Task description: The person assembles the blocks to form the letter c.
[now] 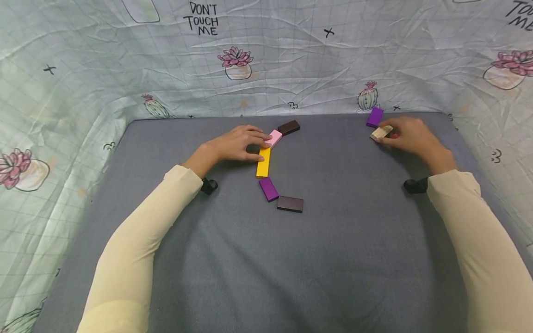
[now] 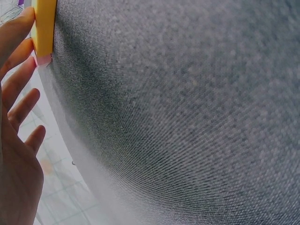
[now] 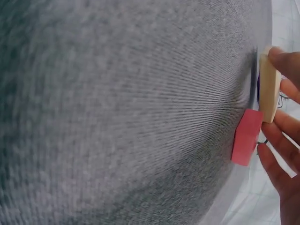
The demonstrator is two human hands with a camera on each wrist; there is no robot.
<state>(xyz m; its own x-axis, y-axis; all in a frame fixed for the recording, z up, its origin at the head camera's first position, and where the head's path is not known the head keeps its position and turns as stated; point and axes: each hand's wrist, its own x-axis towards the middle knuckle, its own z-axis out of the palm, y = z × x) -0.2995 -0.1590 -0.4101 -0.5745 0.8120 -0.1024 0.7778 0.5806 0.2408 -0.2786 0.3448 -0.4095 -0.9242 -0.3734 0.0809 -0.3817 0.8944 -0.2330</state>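
On the grey cloth, my left hand (image 1: 239,142) rests its thumb on the yellow block (image 1: 263,167) and its fingertips near the pink block (image 1: 275,138). The left wrist view shows its fingers fairly straight beside the yellow block (image 2: 45,28). At the far right, my right hand (image 1: 412,136) pinches a pale wooden block (image 1: 380,133) between thumb and fingers. A red block (image 3: 247,137) lies on the cloth close under that hand, mostly hidden in the head view. Just behind the pale block lies a purple block (image 1: 375,117).
A dark brown block (image 1: 289,127) continues the row beyond the pink one. Nearer me, a second purple block (image 1: 268,189) and another dark brown block (image 1: 290,204) carry the curved row on. A patterned cloth wall (image 1: 275,92) rises behind the grey surface.
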